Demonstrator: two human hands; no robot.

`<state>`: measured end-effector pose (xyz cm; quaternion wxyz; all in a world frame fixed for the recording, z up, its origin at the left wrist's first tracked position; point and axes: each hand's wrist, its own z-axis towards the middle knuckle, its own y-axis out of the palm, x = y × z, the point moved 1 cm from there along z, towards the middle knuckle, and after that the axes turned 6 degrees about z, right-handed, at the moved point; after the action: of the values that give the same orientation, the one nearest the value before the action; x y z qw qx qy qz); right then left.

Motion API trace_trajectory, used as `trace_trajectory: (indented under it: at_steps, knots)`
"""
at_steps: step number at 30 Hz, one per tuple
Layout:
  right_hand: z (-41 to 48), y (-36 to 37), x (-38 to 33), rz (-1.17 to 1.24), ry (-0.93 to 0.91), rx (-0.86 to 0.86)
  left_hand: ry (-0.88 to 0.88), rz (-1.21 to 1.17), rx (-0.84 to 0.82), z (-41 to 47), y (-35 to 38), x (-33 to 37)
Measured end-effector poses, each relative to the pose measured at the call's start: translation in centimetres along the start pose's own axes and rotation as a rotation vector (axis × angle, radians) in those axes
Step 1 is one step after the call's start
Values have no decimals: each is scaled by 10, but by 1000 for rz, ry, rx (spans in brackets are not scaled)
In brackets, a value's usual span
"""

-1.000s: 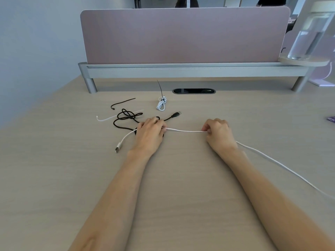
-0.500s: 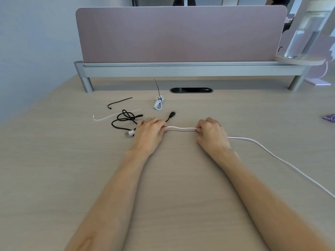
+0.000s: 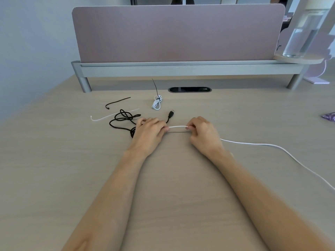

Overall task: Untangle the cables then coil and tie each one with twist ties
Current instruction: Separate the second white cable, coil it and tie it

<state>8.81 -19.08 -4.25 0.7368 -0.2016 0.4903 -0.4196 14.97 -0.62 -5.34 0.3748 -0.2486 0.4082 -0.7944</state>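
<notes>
A long white cable (image 3: 268,145) lies on the desk and trails off to the right edge. My left hand (image 3: 149,132) and my right hand (image 3: 204,134) both pinch it, with a short taut stretch between them. The cable's left end is hidden under my left hand. A loose black cable (image 3: 123,117) with a USB plug (image 3: 171,113) lies tangled just left of and behind my left hand. A small white cable (image 3: 156,104), coiled and bound with a black tie, sits farther back. A black twist tie (image 3: 117,102) and a white twist tie (image 3: 112,115) lie at the left.
A pink divider panel (image 3: 177,33) on a grey rail closes the back of the desk. A cable port (image 3: 189,89) sits below it. A water bottle (image 3: 304,33) stands at the back right. A small purple packet (image 3: 329,116) lies at the right edge.
My hands have come closer together along the white cable. Its left end and plug, earlier lying left of my left hand, have been drawn in under that hand.
</notes>
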Motion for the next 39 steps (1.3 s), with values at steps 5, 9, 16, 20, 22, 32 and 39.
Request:
trace_trajectory:
  at_steps: [5,9,16,20,22,32,39]
  knots:
    - [0,-9,2,8,122,182,-29,75,13,-1,3,-3]
    - [-1,-6,-6,160,-81,227,31,-36,10,0,-7,8]
    - [-10,-8,-22,417,-32,208,-369,-1055,10,11,-35,39]
    - [-11,-9,-24,474,-51,168,-545,-1503,55,15,-42,42]
    - [-12,-7,-27,501,-78,129,-628,-1698,54,16,-44,43]
    - [-13,-8,-35,685,115,126,-729,-1853,-157,14,-42,38]
    - [-13,-1,-37,713,121,52,-783,-1968,-72,14,-44,44]
